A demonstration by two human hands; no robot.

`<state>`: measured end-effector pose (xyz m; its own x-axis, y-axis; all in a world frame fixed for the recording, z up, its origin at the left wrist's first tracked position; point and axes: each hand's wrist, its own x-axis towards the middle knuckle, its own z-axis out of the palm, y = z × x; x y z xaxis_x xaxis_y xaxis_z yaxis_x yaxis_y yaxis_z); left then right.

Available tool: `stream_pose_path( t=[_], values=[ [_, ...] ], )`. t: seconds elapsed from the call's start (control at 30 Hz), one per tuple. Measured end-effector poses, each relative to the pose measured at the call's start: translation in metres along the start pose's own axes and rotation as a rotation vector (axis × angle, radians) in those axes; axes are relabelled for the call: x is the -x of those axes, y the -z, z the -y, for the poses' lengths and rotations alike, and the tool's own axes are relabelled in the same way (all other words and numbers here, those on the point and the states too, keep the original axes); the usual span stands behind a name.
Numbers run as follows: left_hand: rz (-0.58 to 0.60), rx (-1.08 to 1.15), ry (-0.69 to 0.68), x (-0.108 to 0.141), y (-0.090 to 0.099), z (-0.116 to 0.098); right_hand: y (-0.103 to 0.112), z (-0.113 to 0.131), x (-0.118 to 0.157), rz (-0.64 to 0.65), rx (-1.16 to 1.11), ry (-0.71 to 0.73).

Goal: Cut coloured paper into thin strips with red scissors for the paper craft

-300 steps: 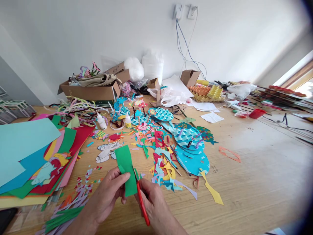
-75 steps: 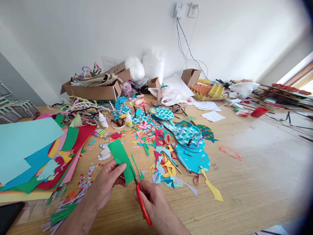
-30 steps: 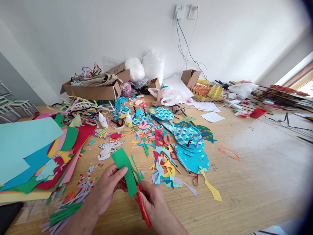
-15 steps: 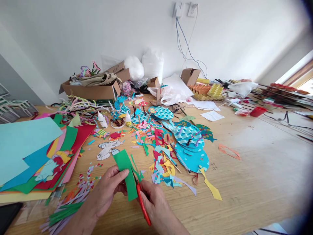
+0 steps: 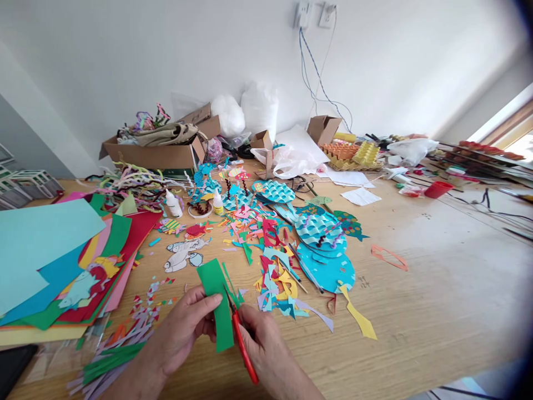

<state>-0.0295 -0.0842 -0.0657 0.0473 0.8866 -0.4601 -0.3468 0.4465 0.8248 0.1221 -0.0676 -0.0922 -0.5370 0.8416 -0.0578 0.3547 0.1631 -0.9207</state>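
A strip of green paper (image 5: 224,319) is pinched between the thumb and fingers of my left hand (image 5: 192,314), its long side running up and down. My right hand (image 5: 264,333) grips red-handled scissors (image 5: 245,353). Their dark blades point up and away, along the right edge of the green strip; I cannot tell whether the blades touch it. Just beyond the blades lie thin green offcuts (image 5: 230,282). Ahead of my left hand are paper fish cutouts (image 5: 179,261) on the table, drawn in outline.
Coloured paper sheets (image 5: 45,233) are stacked at the left, near a pile of thin strips (image 5: 112,358). Scraps (image 5: 270,278) spread across the middle beside blue wavy paper discs (image 5: 327,266). Glue bottles (image 5: 218,203), a cardboard box (image 5: 154,155) and a red cup (image 5: 438,190) stand farther back.
My left hand and the green paper have shifted slightly right and toward me, the strip's lower end dropping lower. The right hand with the scissors stays nearly in place.
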Motion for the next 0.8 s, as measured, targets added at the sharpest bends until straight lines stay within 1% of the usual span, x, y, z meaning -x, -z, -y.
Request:
stream_pose_path(
  t=[0.17, 0.33, 0.4, 0.53, 0.8],
  values=[
    [0.001, -0.011, -0.009, 0.0007, -0.0009, -0.0006, 0.0005, 0.0018, 0.0000, -0.025, -0.006, 0.008],
    [-0.047, 0.001, -0.107, -0.0005, -0.0014, -0.0039, -0.0005, 0.0013, 0.0001, -0.018, -0.030, 0.036],
    [-0.073, 0.004, -0.124, -0.0010, -0.0018, -0.0051, -0.0013, 0.0004, 0.0001, -0.019, -0.033, 0.034],
    [-0.100, 0.004, -0.106, -0.0005, -0.0036, -0.0039, -0.0024, -0.0010, 0.0000, -0.027, -0.039, 0.015],
    [-0.056, 0.009, -0.088, -0.0012, -0.0065, -0.0006, -0.0015, 0.0002, 0.0000, -0.026, -0.049, 0.008]
  ],
)
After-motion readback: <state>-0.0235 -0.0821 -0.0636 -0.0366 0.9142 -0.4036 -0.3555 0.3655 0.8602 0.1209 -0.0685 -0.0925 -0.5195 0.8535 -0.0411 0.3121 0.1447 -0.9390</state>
